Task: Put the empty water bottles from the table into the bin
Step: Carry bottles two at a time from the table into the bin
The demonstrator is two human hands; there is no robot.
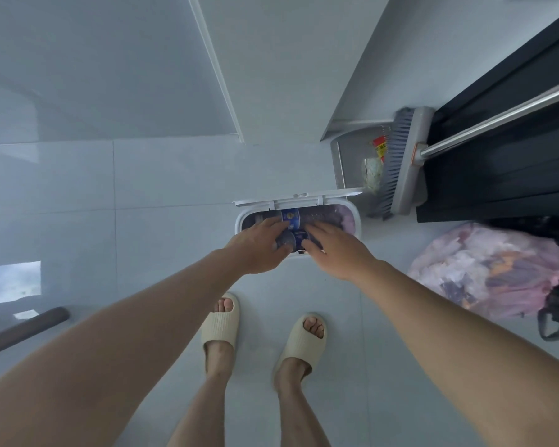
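A narrow white bin (357, 217) stands on the floor ahead of my feet, its lid (297, 199) flipped up at the back. Inside it lies a clear water bottle with a blue label (290, 217). A second bottle (286, 241) stands end-up at the bin's near rim, its base toward me. My left hand (255, 245) grips this second bottle from the left. My right hand (331, 245) rests on its right side with fingers spread over the opening. A purple liner shows at the bin's right end.
A grey dustpan (349, 162) with scraps and a broom (400, 162) lean to the right of the bin, beside a dark cabinet (513, 150). A full translucent rubbish bag (488, 272) sits on the floor at right. A dark bar (23, 330) sticks out at left.
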